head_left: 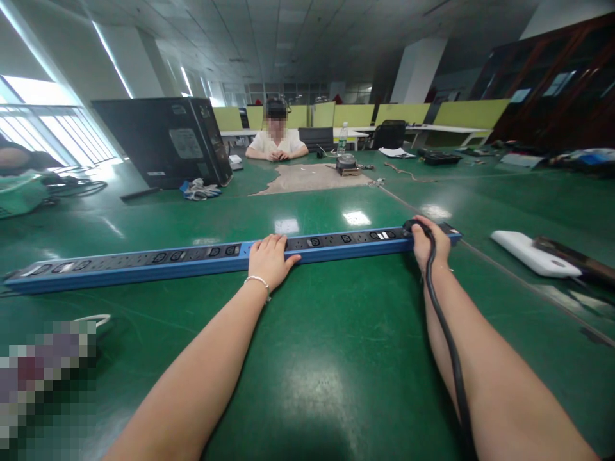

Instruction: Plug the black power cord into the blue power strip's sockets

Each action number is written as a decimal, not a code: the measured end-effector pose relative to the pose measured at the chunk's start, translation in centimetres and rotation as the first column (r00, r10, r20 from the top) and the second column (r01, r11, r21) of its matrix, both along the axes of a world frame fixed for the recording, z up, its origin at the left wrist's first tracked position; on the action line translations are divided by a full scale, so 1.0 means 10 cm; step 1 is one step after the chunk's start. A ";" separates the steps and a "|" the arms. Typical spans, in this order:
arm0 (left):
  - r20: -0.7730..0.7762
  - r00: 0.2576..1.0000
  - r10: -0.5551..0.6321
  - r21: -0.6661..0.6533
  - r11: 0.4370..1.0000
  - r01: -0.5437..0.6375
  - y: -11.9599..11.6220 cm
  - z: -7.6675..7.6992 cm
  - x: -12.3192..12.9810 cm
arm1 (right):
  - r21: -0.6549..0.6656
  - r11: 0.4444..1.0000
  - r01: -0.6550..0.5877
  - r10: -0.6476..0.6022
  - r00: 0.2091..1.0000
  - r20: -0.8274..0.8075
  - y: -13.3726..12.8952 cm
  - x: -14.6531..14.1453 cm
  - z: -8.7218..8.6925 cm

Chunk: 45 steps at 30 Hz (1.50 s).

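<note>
A long blue power strip point(221, 262) with a row of black sockets lies across the green table point(336, 320) in front of me. My left hand point(270, 261) rests on its middle, fingers stretched over the top and thumb out to the side. Near the strip's right end, my right hand point(430, 246) is closed around the black plug point(414, 225) of a cable. From there the black cable point(444, 320) runs down along my right forearm. Whether the plug sits in a socket or only touches the strip, I cannot tell.
A black computer case point(163, 141) stands at the back left, with gloves point(199, 189) by it. Across the table a person point(276, 141) sits. A bottle point(343, 137) stands farther back. To the right lies a white object point(533, 253) beside a dark one.
</note>
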<state>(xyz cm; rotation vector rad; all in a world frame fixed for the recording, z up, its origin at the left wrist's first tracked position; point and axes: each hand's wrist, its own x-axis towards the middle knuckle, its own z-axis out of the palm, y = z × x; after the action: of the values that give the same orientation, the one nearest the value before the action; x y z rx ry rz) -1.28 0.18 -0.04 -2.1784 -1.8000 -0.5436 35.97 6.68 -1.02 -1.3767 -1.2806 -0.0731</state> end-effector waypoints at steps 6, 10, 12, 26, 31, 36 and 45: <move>-0.007 1.000 0.006 -0.018 1.000 -0.006 -0.01 0.01 0.00 | -0.062 0.998 0.032 -0.029 0.999 0.044 -0.07 -0.10 0.10; -0.002 1.000 0.008 -0.018 1.000 -0.008 -0.01 0.02 0.00 | -0.058 0.998 0.020 -0.014 0.994 0.108 -0.07 -0.02 0.09; 0.002 1.000 0.004 -0.021 1.000 -0.004 -0.01 0.01 0.00 | -0.085 0.996 0.017 -0.001 0.985 0.175 -0.07 0.01 0.08; 0.004 1.000 0.002 -0.012 1.000 -0.002 -0.01 0.01 0.00 | 0.096 0.993 0.067 -0.069 0.997 0.017 0.01 0.17 0.04; 0.005 1.000 -0.002 -0.014 1.000 0.002 -0.01 0.01 0.00 | 0.061 0.995 0.074 -0.069 0.995 -0.068 0.04 0.34 0.04; 0.008 1.000 0.000 -0.020 1.000 0.000 -0.01 0.01 0.01 | -0.092 0.995 0.044 -0.039 0.998 0.057 0.02 0.34 0.05; -0.005 1.000 0.008 -0.013 1.000 -0.008 -0.02 0.02 0.00 | -0.093 0.992 0.084 -0.070 0.987 0.144 -0.01 0.30 0.05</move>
<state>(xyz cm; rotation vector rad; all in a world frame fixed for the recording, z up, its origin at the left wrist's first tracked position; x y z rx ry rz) -1.24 -0.03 0.18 -2.1785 -1.8143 -0.5256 38.96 6.55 -0.48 -1.5285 -1.3619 -0.1644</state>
